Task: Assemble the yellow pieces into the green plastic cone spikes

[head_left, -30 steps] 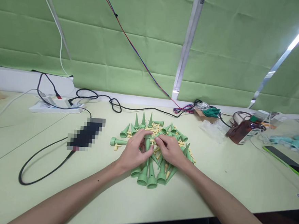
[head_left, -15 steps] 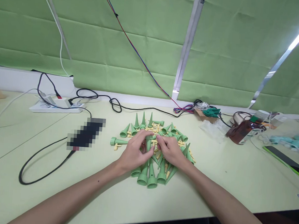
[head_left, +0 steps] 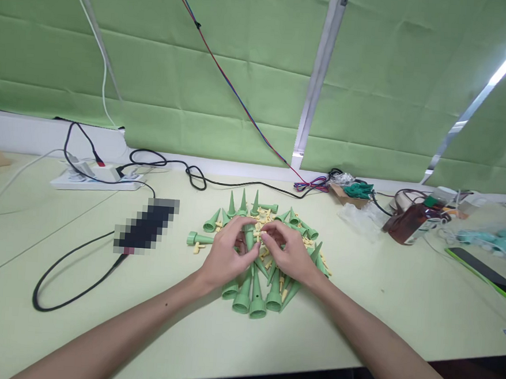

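Note:
Over a heap of small plastic parts, my left hand [head_left: 230, 251] is curled around a green hollow cone spike [head_left: 248, 235]. My right hand [head_left: 291, 251] pinches a small yellow T-shaped valve [head_left: 258, 234] between thumb and forefinger, right beside that spike. The fingers partly cover both parts, so I cannot tell whether they are joined. More green cone spikes [head_left: 258, 299] lie below my hands with their wide ends toward me. Other green spikes [head_left: 231, 205] stand on end behind them, among several loose yellow valves [head_left: 197, 247].
To the left are a pixelated dark device [head_left: 146, 225] on a black cable and a white power strip [head_left: 98, 178]. At the right lie a brown bottle [head_left: 415, 221], a phone [head_left: 487, 272] and a clear plastic bag [head_left: 363, 220]. A small cardboard box [head_left: 348, 196] is at the back.
My right hand's fingers have shifted slightly left and loosened from a tight curl into a fingertip pinch, showing the yellow valve more clearly. My left hand has barely moved.

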Demonstrator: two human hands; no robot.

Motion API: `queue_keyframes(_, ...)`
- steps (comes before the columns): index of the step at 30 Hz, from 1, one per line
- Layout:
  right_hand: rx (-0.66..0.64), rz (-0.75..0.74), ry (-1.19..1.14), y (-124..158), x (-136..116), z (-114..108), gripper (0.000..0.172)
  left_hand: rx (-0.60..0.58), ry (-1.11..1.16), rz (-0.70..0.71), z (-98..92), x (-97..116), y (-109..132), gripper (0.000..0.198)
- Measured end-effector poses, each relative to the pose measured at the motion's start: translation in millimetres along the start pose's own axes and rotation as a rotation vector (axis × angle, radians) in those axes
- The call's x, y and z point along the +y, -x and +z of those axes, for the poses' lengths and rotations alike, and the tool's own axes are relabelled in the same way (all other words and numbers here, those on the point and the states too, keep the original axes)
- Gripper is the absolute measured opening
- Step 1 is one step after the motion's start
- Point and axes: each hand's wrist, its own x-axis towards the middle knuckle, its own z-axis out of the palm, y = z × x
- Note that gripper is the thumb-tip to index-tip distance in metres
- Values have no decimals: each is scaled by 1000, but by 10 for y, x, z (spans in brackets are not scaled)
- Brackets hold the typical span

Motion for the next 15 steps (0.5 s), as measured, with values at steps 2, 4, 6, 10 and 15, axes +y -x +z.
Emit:
queue_keyframes(2,-7,-10,11,3,-2,0,12,2,-3,7,3,-5,0,32)
queue_keyframes(4,-9,-7,22,8,-3,1,13,-3,-7,30,5,-9,3,32)
queue_keyframes(6,-11,1,45,10,-2,4,17,-12,-20,64,5,-10,7,32)
queue_keyframes(10,-6,10,97,7,20,18,33,-30,-57,115,3,-7,18,31)
queue_keyframes(15,-13,41,102,-1,71,36,45,-48,-46,125,5,-5,30,32)
